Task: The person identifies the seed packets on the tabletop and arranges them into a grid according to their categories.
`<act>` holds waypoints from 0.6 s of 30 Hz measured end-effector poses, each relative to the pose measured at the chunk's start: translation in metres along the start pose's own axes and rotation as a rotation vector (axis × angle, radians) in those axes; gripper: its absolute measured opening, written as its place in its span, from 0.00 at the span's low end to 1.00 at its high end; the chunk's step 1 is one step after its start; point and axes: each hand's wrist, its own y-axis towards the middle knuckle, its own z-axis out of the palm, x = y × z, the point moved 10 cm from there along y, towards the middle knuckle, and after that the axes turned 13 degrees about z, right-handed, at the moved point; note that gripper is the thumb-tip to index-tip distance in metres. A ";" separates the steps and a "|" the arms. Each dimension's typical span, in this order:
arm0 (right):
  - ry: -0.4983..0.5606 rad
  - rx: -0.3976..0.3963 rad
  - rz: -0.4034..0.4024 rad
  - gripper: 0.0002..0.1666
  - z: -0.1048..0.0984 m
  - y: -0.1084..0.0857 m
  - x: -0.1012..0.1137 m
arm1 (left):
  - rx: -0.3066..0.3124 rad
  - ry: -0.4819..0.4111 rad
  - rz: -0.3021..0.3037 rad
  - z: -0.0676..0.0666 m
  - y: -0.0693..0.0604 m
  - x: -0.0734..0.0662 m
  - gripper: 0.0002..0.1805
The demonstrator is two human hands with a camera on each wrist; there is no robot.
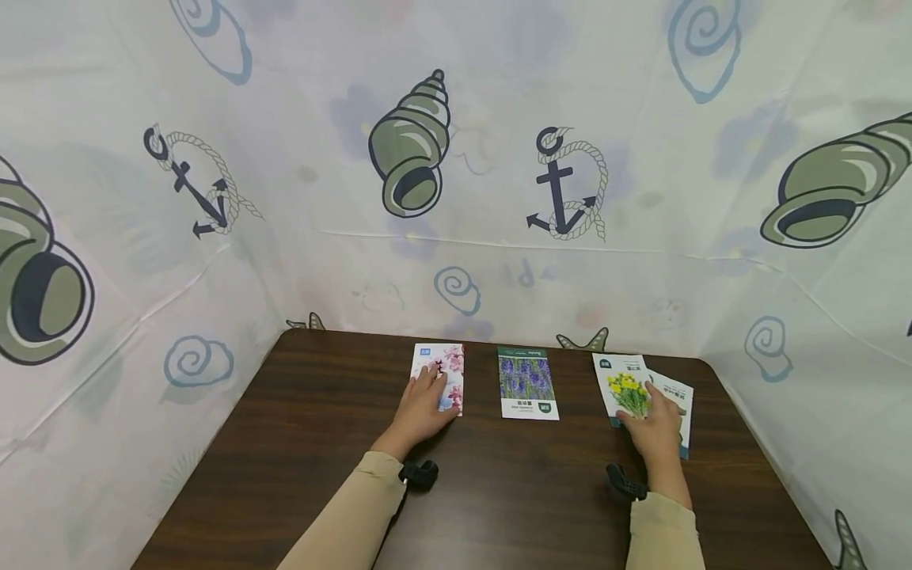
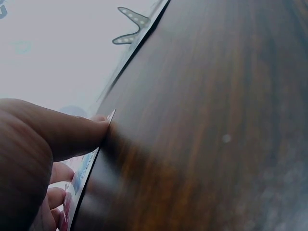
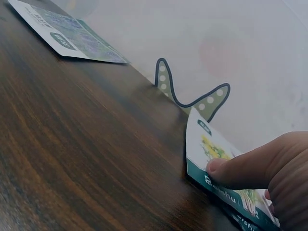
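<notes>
Left hand spread on pink packet, thumb at its edge; right hand spread on yellow packet, overlapping white packet. Purple packet between, on table; contents not visible.

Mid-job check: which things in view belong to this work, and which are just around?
Likely part of the work:
pink-flower packet, touched by the left hand
yellow-flower packet, touched by the right hand
partly hidden packet beneath that one
purple-flower packet, untouched

Likely just around:
dark table
printed wall cloth
</notes>
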 end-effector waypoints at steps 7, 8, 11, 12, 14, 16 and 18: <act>-0.023 -0.027 0.013 0.58 -0.001 0.000 0.000 | 0.026 0.013 -0.010 -0.001 0.001 -0.001 0.44; -0.035 -0.027 0.012 0.59 -0.001 0.000 0.000 | 0.033 0.018 -0.014 -0.001 0.001 -0.001 0.44; -0.060 -0.014 0.010 0.61 0.001 0.000 0.000 | 0.040 0.033 -0.018 -0.003 0.001 -0.002 0.44; -0.058 -0.010 0.009 0.62 0.001 -0.001 0.000 | 0.045 0.036 -0.022 -0.002 0.001 -0.002 0.44; -0.052 -0.004 0.004 0.63 0.002 -0.001 0.000 | 0.048 0.039 -0.026 -0.003 0.000 -0.002 0.44; -0.046 0.000 -0.001 0.64 0.003 -0.001 0.001 | 0.047 0.041 -0.026 -0.004 0.000 -0.003 0.44; -0.044 0.002 -0.006 0.64 0.002 -0.002 0.002 | 0.047 0.041 -0.027 -0.004 0.000 -0.004 0.44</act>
